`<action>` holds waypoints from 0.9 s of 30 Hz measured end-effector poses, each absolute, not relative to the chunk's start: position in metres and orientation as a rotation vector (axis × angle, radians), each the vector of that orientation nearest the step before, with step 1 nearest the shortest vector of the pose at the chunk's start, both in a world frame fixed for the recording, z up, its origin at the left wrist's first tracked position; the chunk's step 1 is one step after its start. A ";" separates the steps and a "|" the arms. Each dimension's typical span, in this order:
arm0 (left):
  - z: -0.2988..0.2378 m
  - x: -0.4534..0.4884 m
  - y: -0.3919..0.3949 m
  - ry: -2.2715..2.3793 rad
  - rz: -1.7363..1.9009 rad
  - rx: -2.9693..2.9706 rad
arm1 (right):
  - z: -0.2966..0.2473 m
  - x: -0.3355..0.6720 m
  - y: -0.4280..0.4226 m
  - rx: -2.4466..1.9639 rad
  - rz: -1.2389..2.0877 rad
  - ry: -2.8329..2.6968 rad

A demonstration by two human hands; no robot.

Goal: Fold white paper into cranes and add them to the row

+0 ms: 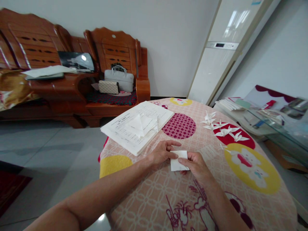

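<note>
**Pinching a square in both hands**

The square (176, 165), of white paper, marks the centre of the clock, over the patterned cloth (144, 199). The left hand (164, 153) pinches it at ten o'clock, thumb on top; the right hand (196, 164) grips it at four o'clock, thumb above, fingers beneath.

Probable faults: unequal thumb pressure could skew the paper's edges; a slackened pinch could let any folded layers spring apart; the soft cloth, if pressed upon, would likely blunt a crease. A wide sweep of the right hand towards two o'clock could crush the cranes (225, 132); one by the left towards ten could shift the folded sheet (138, 125) on the stack (117, 129).

Writing: the stack's top page bears a bold heading above printed lines, too small to read. At one o'clock, the tall cabinet (207, 71) carries a blue label (256, 2), illegible. No brand is readable.
</note>
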State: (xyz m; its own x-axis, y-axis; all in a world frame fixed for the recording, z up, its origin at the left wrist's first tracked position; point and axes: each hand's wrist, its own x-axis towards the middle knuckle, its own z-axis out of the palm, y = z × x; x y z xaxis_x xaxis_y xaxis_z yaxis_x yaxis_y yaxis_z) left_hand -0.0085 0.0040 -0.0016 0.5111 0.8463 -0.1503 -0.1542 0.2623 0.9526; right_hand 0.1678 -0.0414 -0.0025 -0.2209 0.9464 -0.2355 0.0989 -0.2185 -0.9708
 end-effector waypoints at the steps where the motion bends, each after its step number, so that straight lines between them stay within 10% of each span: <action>1: -0.002 -0.009 0.004 0.764 0.760 1.077 | -0.002 0.168 -0.042 -1.314 1.522 -1.326; 27: 0.004 -0.014 0.000 0.613 0.663 1.278 | 0.003 0.177 -0.044 -1.225 1.428 -1.223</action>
State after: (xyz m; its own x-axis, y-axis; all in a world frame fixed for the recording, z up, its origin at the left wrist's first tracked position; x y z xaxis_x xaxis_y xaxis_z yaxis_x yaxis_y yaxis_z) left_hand -0.0137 0.0002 0.0042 0.6693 0.7414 -0.0479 -0.1056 0.1588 0.9817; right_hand 0.1774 -0.0436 0.0034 -0.1400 0.9805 -0.1378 -0.0147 -0.1412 -0.9899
